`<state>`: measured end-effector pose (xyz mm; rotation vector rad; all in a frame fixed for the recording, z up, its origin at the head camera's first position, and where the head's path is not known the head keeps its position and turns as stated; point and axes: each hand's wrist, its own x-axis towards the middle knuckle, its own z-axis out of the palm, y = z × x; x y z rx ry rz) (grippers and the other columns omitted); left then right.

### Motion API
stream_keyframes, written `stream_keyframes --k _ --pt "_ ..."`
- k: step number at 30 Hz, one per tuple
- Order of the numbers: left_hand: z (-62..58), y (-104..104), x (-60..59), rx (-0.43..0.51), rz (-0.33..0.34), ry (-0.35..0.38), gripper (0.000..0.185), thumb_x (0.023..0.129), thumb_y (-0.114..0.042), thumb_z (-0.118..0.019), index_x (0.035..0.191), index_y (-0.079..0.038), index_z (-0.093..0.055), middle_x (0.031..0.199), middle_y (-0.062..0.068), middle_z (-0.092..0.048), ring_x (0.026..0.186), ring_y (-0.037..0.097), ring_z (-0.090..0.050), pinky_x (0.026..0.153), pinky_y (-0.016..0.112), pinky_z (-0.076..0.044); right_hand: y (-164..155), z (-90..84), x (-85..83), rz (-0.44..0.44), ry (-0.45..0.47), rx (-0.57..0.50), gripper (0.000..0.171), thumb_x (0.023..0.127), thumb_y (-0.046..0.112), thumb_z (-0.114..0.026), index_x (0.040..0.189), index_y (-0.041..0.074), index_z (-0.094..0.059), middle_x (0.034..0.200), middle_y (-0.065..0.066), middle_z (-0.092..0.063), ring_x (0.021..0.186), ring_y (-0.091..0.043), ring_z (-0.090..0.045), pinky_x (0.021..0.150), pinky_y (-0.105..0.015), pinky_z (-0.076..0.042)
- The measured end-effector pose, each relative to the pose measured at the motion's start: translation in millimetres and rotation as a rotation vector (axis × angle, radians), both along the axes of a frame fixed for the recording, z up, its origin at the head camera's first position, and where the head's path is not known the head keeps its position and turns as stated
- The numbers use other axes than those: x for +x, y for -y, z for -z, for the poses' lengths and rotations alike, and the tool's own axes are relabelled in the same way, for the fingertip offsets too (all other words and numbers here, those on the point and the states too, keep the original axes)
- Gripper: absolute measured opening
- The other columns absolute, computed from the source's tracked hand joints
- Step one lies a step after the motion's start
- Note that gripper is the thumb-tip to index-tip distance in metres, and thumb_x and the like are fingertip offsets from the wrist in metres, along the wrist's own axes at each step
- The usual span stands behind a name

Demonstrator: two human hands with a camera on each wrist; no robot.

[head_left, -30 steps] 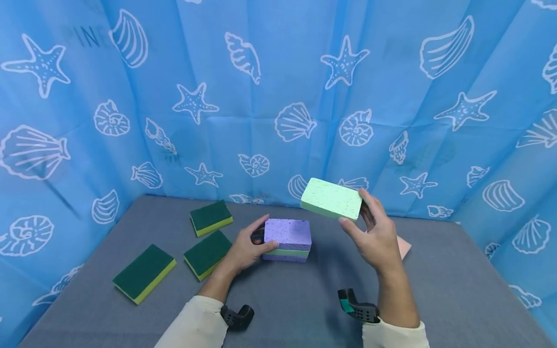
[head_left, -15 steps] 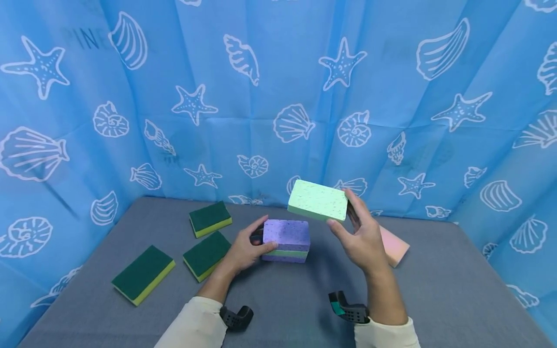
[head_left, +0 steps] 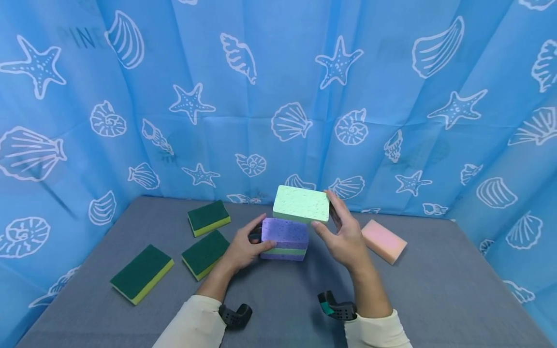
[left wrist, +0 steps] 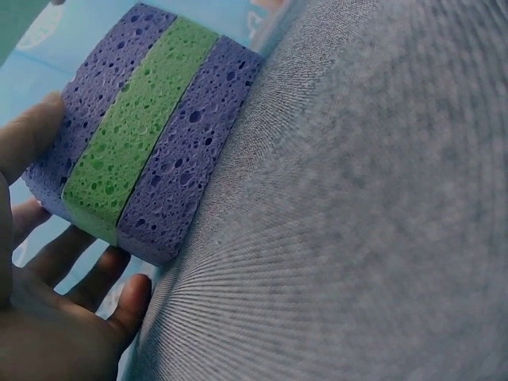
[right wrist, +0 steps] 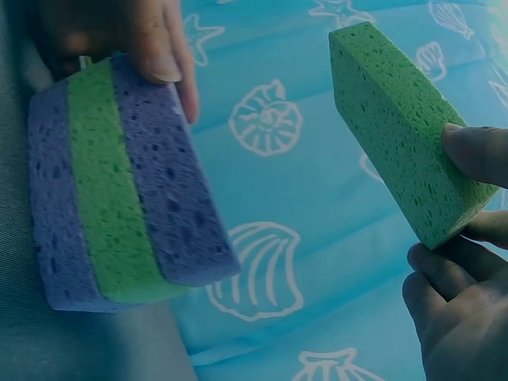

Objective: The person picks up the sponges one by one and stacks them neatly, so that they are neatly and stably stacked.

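green sponge (right wrist: pixel 402 131) is a sharp-edged block, pitted with small holes.

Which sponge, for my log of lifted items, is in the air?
The pale green cellulose sponge above the purple-topped stack; all others sit in that stack or lie on the grey table.

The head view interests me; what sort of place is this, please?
Probably a makeshift tabletop work area: a gray fabric-covered surface, a blue seashell-print curtain behind it, and several sponges.
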<state>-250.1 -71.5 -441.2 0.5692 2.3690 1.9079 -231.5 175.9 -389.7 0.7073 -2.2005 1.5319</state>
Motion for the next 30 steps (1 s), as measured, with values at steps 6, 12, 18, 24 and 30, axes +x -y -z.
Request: stream_keyframes --k 6,12,18,24,30 --pt "-0.3 0 -0.1 0.013 0.005 0.007 0.072 0.086 -0.007 -0.074 0.147 0.001 -0.036 0.133 0.023 -0.049 0.120 0.039 -0.047 0.096 0.056 -0.040 8 6.0 -3.1 -0.017 0.002 0.014 0.073 0.091 -0.001 -0.065 0.150 -0.006 -0.022 0.152 -0.020 -0.027 0.139 -0.029 -0.026 0.108 -0.031 -0.024" --pt "0.0 1 -0.9 0.036 0.031 0.012 0.071 0.087 -0.006 -0.072 0.148 -0.001 -0.035 0.133 0.024 -0.049 0.119 0.041 -0.048 0.095 0.055 -0.042 13 11.2 -5.2 -0.028 0.024 0.029 0.073 0.091 0.000 -0.066 0.150 -0.005 -0.023 0.151 -0.019 -0.029 0.139 -0.028 -0.028 0.109 -0.030 -0.025" --pt "0.5 0 -0.9 0.036 0.024 0.010 0.071 0.087 -0.008 -0.072 0.148 -0.001 -0.036 0.133 0.023 -0.049 0.119 0.040 -0.048 0.094 0.054 -0.043 15 18.1 -7.3 -0.038 0.069 0.034 0.071 0.092 0.002 -0.065 0.149 -0.005 -0.024 0.152 -0.020 -0.027 0.139 -0.032 -0.026 0.110 -0.036 -0.023" --pt "-0.6 0 0.5 0.034 0.017 0.003 0.072 0.087 -0.007 -0.072 0.148 0.000 -0.035 0.132 0.022 -0.051 0.117 0.040 -0.050 0.093 0.053 -0.044 16 24.8 -9.8 -0.036 0.099 0.052 0.070 0.092 0.004 -0.065 0.149 -0.006 -0.025 0.151 -0.023 -0.026 0.139 -0.034 -0.026 0.110 -0.040 -0.024" --pt "-1.8 0 1.8 0.036 0.016 0.002 0.072 0.087 -0.006 -0.072 0.148 0.001 -0.035 0.132 0.021 -0.051 0.117 0.038 -0.050 0.093 0.053 -0.043 17 31.9 -12.0 -0.032 0.133 0.079 0.069 0.093 0.006 -0.065 0.149 -0.005 -0.027 0.152 -0.023 -0.027 0.139 -0.034 -0.025 0.109 -0.041 -0.025"
